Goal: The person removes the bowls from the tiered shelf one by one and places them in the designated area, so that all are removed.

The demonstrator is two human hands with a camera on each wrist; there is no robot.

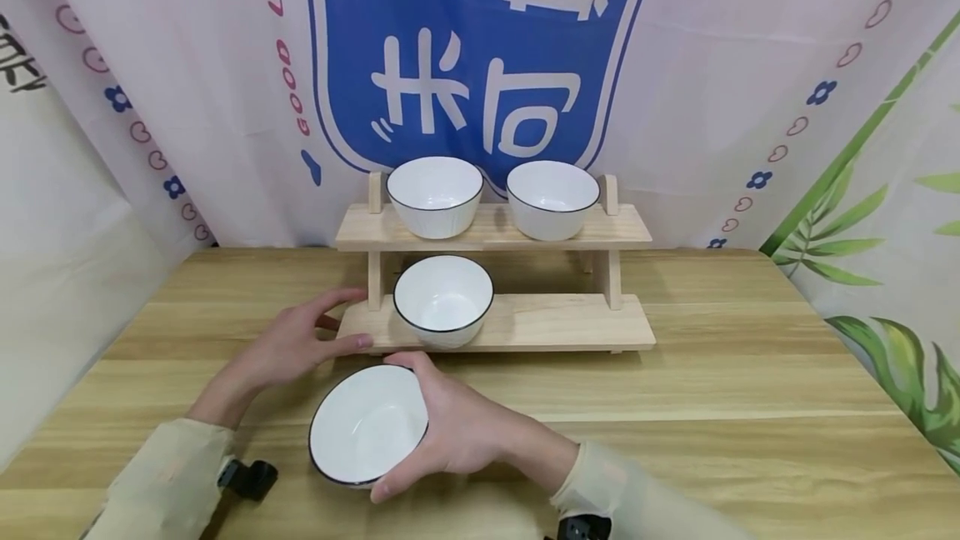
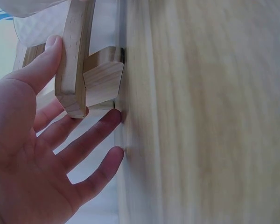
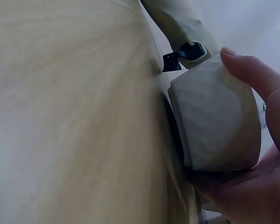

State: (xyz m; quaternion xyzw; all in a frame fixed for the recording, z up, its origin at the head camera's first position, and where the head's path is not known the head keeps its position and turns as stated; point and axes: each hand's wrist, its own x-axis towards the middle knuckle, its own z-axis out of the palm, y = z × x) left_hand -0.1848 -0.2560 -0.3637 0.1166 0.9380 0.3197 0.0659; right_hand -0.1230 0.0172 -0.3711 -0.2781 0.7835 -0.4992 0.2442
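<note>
Found dark-rimmed white bowl (image 1: 363, 430) tilted over surface (image 1: 750, 407), nearer front edge, left of middle, pinched across opposite sides by right grip (image 1: 461, 425). Judged light, stiff, slick, breakable; best taken across outer wall below rim. Saw left grip (image 1: 296, 342) spread, touching wooden lower shelf (image 1: 558, 323) at left end. Noted lower-shelf bowl (image 1: 444, 297) just behind, probably obstructing; left upper bowl (image 1: 436, 200) and right upper bowl (image 1: 552, 202) on upper shelf (image 1: 493, 228).

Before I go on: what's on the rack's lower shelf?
One white, dark-rimmed bowl sits on the left half of the lower shelf; bare wood shows to its right. The wood directly under the bowl is covered, and the bowl also hides the strip of shelf behind it.
</note>
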